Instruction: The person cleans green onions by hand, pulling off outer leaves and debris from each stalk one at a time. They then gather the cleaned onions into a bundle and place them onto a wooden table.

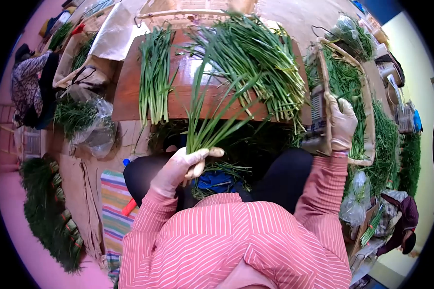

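Left hand, pale thin glove (182, 168): grip closed round the lower stems of a fanned bunch of long green blades (203, 130), held upright in front of the worktop edge.
Risk at the bunch: blades splay widely above the fingers; a loosened grip could let the outer ones slip, and squeezing harder could bruise the stems.
Right hand, matching glove (342, 120): at the cloth-bound rim of a long basket of cut greens (370, 118); fingers curled, but whether they hold any blades cannot be told.
Risk at the basket: a sleeve or glove catching the rim could tug the basket or drag greens out.
Worktop, reddish-brown polished wood (126, 98): carries a narrow pile of green stalks (155, 79) and a broad, looser green pile (263, 67).
Risk at the near edge: stem ends of both piles lie close to it; a brushing forearm could sweep some off.
Risk between piles: tips of the held bunch reach over the worktop and could tangle with the broad pile.
Below: loose green clippings (229, 168) near the knees; fallen blades could be lost among them.
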Tool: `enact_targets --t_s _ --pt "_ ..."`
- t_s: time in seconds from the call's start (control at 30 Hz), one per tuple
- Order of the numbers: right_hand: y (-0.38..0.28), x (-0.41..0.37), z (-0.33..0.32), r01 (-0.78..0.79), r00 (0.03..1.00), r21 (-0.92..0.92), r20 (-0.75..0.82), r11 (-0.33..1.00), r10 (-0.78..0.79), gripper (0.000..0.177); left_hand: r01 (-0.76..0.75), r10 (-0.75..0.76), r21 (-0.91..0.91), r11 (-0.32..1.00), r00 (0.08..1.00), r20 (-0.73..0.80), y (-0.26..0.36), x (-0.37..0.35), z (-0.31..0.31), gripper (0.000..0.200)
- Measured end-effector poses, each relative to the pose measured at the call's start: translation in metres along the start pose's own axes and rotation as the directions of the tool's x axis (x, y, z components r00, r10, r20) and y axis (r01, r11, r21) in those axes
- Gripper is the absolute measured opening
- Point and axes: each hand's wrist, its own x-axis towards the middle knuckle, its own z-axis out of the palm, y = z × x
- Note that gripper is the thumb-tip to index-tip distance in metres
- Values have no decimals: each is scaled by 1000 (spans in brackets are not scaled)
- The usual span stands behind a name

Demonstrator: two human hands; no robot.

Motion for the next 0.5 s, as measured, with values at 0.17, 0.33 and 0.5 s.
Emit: enact_targets --t_s 0.17,0.33,0.5 --pt "24 -56 26 253 928 -577 372 777 -26 42 -196 187 -262 945 981 -61 -10 39 11 40" --pt "43 -142 107 -58 594 -303 756 951 277 39 -209 178 -486 849 978 -109 -54 96 2 36" --pt "52 -179 140 -538 313 -308 791 784 526 31 118 -204 -467 877 969 -139 -71 94 0 36"
